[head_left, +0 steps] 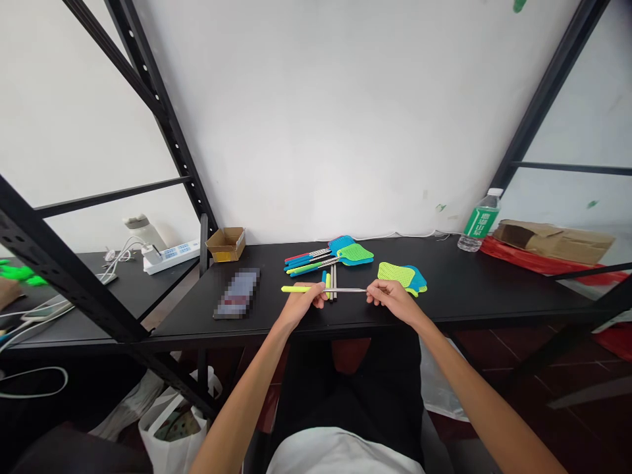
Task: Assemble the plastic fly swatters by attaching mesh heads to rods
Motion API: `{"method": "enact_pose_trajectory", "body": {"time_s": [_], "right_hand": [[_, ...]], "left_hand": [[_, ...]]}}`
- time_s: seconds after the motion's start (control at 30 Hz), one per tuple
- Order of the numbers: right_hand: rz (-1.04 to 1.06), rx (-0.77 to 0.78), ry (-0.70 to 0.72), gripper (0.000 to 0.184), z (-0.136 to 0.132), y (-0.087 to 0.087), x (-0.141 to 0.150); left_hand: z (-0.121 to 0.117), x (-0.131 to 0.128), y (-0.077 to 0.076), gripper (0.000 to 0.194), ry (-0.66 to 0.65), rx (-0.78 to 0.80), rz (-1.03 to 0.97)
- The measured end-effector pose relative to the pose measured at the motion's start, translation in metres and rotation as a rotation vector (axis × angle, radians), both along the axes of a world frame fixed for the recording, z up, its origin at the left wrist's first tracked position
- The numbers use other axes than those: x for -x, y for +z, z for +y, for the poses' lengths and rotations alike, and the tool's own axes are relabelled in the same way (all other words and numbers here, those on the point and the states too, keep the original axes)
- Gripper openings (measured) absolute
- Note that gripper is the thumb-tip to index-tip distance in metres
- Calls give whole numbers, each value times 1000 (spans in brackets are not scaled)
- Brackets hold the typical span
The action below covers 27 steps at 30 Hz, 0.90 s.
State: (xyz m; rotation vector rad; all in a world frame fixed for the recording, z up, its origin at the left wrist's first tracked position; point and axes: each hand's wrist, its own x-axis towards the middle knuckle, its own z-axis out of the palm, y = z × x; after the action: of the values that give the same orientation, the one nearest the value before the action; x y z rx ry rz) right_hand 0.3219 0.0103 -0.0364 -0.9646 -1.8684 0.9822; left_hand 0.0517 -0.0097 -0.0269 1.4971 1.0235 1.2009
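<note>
My left hand (305,304) is closed on the yellow grip of a telescopic metal rod (340,289), held level over the black table (474,289). My right hand (390,297) pinches the rod's bare metal end. Just behind the rod lie a few short rods with blue and yellow grips (330,283). Loose green and blue swatter heads (402,276) are stacked right beside my right hand. Further back lie assembled fly swatters (328,255) in blue and green.
A small cardboard box (226,243) stands at the table's back left, a dark flat object (237,293) in front of it. A water bottle (480,221) and brown paper on red bags (553,245) are at the right. Black rack posts flank both sides; a power strip (170,255) sits left.
</note>
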Motion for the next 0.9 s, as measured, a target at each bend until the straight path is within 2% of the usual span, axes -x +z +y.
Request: {"method": "enact_pose_trajectory", "body": {"time_s": [0.47,0.9], "right_hand": [[-45,-25,-18,49,3,-3,0],[15,0,-5,54,6,-5,0]], "left_hand": [[-1,0,2,31,-40,-35,-7],[-3,0,4,24,-33,-62,20]]}}
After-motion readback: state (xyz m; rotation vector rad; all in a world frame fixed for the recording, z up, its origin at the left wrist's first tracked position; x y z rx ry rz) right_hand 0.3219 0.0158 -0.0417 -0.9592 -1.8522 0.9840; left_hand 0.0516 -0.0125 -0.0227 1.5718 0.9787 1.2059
